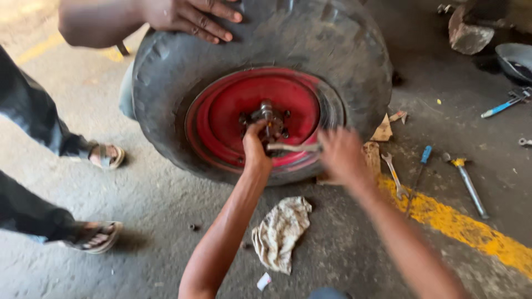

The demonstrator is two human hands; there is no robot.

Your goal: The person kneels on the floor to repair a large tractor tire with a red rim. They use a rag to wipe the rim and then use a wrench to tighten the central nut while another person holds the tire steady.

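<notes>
A worn black tyre [310,44] on a red steel rim [233,111] stands on the concrete floor. Its dark hub [267,113] with several bolts sits at the rim's centre. My left hand [256,145] reaches up to the hub, fingers closed on the head end of a metal wrench [293,147]. Blurred by motion, my right hand [341,155] grips the wrench's handle end just right of the hub. Another person's hand [194,16] rests flat on top of the tyre.
A dirty rag [281,232] lies on the floor below the wheel. Spanners [394,177], a blue-handled screwdriver [422,160], a hammer [468,182] and a yellow painted line [471,230] are at right. A bystander's sandalled feet [105,156] stand at left. A metal pan [515,58] sits far right.
</notes>
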